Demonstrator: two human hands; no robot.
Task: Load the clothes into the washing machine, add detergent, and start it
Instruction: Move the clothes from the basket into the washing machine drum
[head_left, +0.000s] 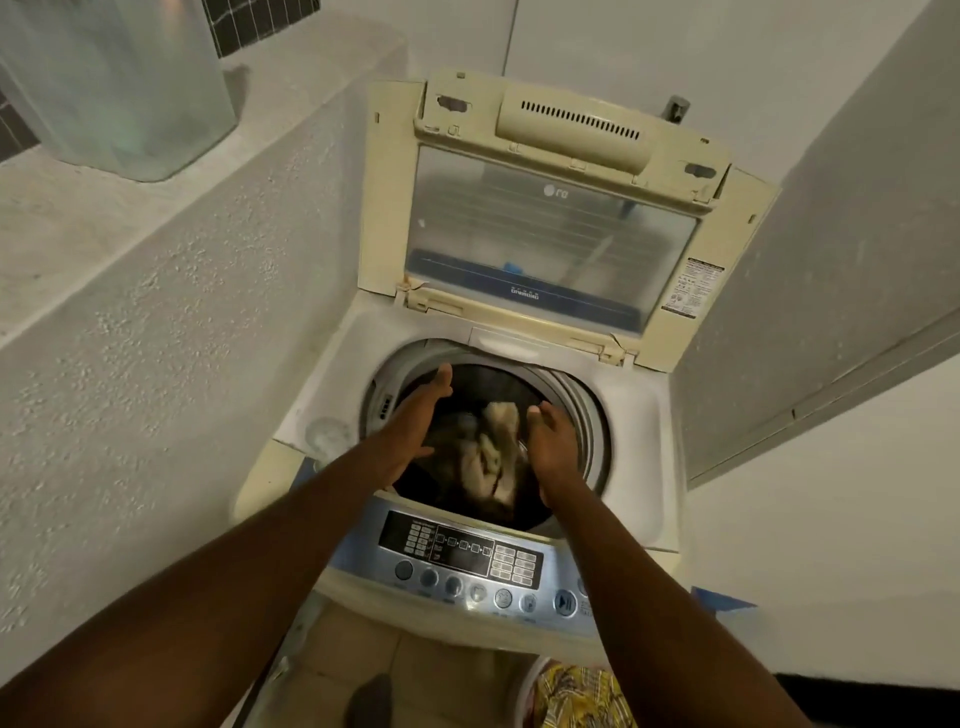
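A cream top-loading washing machine stands in front of me with its lid raised upright. Inside the round drum lie beige and dark clothes, blurred. My left hand hovers over the drum's left side, fingers spread and palm facing inward. My right hand hovers over the right side, fingers loosely apart. Neither hand holds anything. The control panel with buttons runs along the machine's near edge. A yellow patterned garment lies in a white basket at the bottom.
A rough white half-wall stands close on the left, with a translucent container on its ledge. A white wall hems in the right side. A tap sits behind the lid. My dark foot rests on tan floor tiles.
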